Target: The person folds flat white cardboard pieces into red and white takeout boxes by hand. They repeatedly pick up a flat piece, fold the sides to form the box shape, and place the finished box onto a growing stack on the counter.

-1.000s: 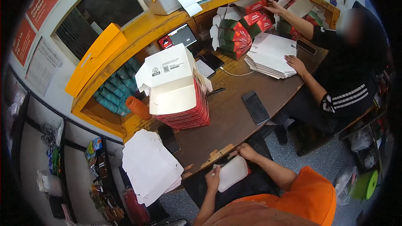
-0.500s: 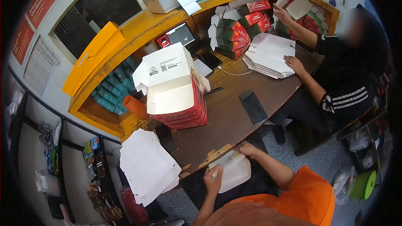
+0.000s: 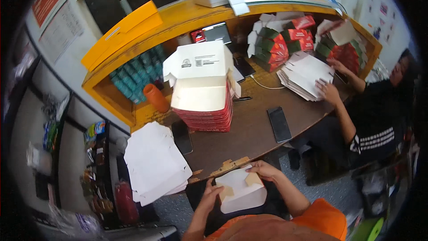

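Over my lap, at the front edge of the table, I hold a partly folded white cardboard box [image 3: 243, 198] with a bit of red on its outside. My left hand [image 3: 209, 195] grips its left side, thumb over the wall. At the far right corner my right hand [image 3: 265, 171] is closed on the card. Two beige flaps stand inward at the box's sides. To the left lies a stack of flat white box blanks [image 3: 154, 165]. Beyond it rises a pile of nested red boxes [image 3: 203, 118], the top one with its white lid raised.
At the right, a co-worker rests a hand on more white blanks [image 3: 305, 73], near folded red-and-green boxes [image 3: 272, 49]. Phones [image 3: 279, 124] and a pen [image 3: 243, 99] lie on the brown table [image 3: 249, 129]. An orange cylinder [image 3: 156, 98] leans by the shelf with teal rolls.
The box in my hands has turned and opened out, and both side flaps now show inside it. The co-worker's raised hand has come down beside the blanks. My view has shifted.
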Available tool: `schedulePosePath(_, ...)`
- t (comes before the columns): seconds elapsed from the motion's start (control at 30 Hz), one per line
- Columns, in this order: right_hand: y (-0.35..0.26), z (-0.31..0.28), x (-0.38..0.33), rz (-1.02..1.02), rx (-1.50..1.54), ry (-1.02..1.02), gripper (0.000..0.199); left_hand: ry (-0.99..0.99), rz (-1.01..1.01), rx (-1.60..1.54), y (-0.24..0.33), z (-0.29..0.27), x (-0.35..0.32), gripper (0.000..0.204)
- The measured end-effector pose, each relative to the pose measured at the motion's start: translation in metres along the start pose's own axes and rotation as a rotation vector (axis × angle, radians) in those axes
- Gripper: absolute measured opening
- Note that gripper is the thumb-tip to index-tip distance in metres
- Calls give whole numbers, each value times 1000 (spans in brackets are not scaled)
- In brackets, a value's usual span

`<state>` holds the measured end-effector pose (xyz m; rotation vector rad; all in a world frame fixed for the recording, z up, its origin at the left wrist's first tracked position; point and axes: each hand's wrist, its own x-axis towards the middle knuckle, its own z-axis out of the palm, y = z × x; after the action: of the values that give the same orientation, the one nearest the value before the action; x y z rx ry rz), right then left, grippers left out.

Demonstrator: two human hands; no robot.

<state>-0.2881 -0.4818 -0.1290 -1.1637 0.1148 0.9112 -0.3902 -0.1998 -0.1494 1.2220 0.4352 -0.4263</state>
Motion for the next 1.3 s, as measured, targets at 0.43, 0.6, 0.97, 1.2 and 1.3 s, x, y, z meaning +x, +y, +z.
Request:
schedulePosePath(0.43, -26, 23, -35, -35, -250, 15, 29, 16, 173, -13, 23, 42, -17, 21)
schedulePosePath(0.6, -25, 24, -34, -90, -314, -26, 24, -57, 257, 62, 14, 34, -20, 19)
schedulePosePath(0.97, -15, 22, -29, -295, -67, 458, 22, -3, 633, 334, -16, 36, -26, 54)
schedulePosePath(1.2, -13, 39, -55, -452, 129, 342, 64, 189, 398, 213, -17, 32, -33, 58)
schedulePosePath(1.3, -39, 63, -91, -532, -213, 36, 106, 215, 400, -54, 19, 26, -31, 61)
